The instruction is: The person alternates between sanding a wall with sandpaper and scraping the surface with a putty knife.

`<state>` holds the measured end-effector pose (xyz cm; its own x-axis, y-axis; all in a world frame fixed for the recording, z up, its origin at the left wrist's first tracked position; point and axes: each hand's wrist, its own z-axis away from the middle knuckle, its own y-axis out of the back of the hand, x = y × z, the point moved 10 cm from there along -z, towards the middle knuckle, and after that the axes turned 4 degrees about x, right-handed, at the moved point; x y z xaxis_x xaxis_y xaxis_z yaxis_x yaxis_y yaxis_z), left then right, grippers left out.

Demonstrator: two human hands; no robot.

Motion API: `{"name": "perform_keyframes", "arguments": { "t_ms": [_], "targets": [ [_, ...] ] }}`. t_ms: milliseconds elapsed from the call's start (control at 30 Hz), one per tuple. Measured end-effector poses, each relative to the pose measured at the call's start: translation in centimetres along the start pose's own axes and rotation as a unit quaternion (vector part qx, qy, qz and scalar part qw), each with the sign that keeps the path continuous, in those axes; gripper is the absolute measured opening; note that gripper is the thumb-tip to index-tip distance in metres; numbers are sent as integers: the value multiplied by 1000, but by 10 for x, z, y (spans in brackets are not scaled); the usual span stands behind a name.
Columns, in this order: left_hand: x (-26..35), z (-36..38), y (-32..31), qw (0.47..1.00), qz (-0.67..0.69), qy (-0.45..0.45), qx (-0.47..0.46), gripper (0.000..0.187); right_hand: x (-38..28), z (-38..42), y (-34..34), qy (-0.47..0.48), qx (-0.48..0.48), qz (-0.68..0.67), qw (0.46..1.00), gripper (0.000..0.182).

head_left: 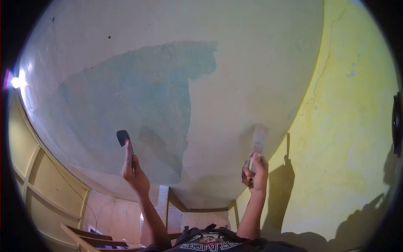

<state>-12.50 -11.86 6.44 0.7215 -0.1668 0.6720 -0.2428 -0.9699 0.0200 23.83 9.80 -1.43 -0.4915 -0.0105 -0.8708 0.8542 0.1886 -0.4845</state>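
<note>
My left hand (135, 170) is raised and closed around the handle of a tool with a dark, rounded end (122, 137), seen in front of the blue-green patch (155, 84) of the wall. To the right, my right hand (257, 171) grips the handle of a scraper (260, 139). Its wide, whitish blade points up and lies close to the pale part of the wall (222, 109); whether it touches cannot be made out. The patch has a ragged right edge.
A yellow wall (348, 138) with a crack and shadows stands on the right. Yellow panelling (50, 180) and a wooden frame (90, 241) are at lower left. A bright light (17, 82) shines at the far left. A dark round object (396, 125) sits at the right edge.
</note>
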Motion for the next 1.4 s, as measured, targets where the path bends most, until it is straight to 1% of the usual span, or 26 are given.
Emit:
{"name": "perform_keyframes", "arguments": {
  "t_ms": [67, 100, 167, 267, 300, 400, 433, 600, 667, 700, 800, 900, 1000, 1033, 1133, 1200, 1400],
  "targets": [
    [14, 8, -18, 999, -28, -31, 4, 45, 4, -4, -6, -3, -36, 1, 999, 31],
    [24, 10, -29, 998, -40, -41, -7, 47, 4, -6, -12, -9, -54, 7, 998, 31],
    [24, 12, -42, 999, -36, -30, -21, 48, 6, -6, -24, -23, -91, 16, 995, 33],
    [30, 9, -55, 998, -45, -27, -35, 48, 8, -7, -41, -11, -157, 29, 987, 36],
    [28, 7, -56, 998, -50, -27, -39, 48, 5, -6, -46, -5, -186, 55, 981, 40],
    [21, 5, -61, 998, -38, -22, -51, 48, -2, -3, -49, -1, -201, 73, 977, 42],
    [19, 4, -62, 997, -38, -23, -56, 48, -3, -2, -50, 1, -198, 68, 978, 42],
    [9, -1, -78, 994, -30, -11, -106, 49, -21, 3, -57, 38, -117, 41, 992, 35],
    [3, -4, -89, 991, -29, 3, -133, 50, -40, -2, -80, 62, -103, 43, 992, 35],
    [5, -4, -92, 990, -32, 4, -134, 54, -50, -7, -93, 91, -109, 68, 988, 36],
    [-3, -2, -99, 989, -19, 17, -143, 57, -83, -17, -137, 138, -124, 66, 980, 36],
    [-5, -5, -98, 988, 4, 27, -150, 58, -94, -23, -168, 129, -112, 63, 983, 37],
    [-8, -4, -100, 987, 32, 41, -155, 59, -86, -34, -175, 145, -96, 45, 984, 40],
    [-8, -4, -101, 986, 28, 40, -158, 59, -86, -34, -177, 141, -64, 43, 987, 38],
    [-10, -4, -100, 985, 29, 47, -161, 60, -87, -34, -186, 151, -79, 4, 985, 39],
    [-9, -4, -100, 985, 35, 47, -161, 61, -79, -31, -185, 121, -102, 8, 987, 41],
    [-9, -5, -99, 984, 30, 38, -173, 61, -81, -29, -188, 115, -66, 8, 991, 41]
  ]
}}
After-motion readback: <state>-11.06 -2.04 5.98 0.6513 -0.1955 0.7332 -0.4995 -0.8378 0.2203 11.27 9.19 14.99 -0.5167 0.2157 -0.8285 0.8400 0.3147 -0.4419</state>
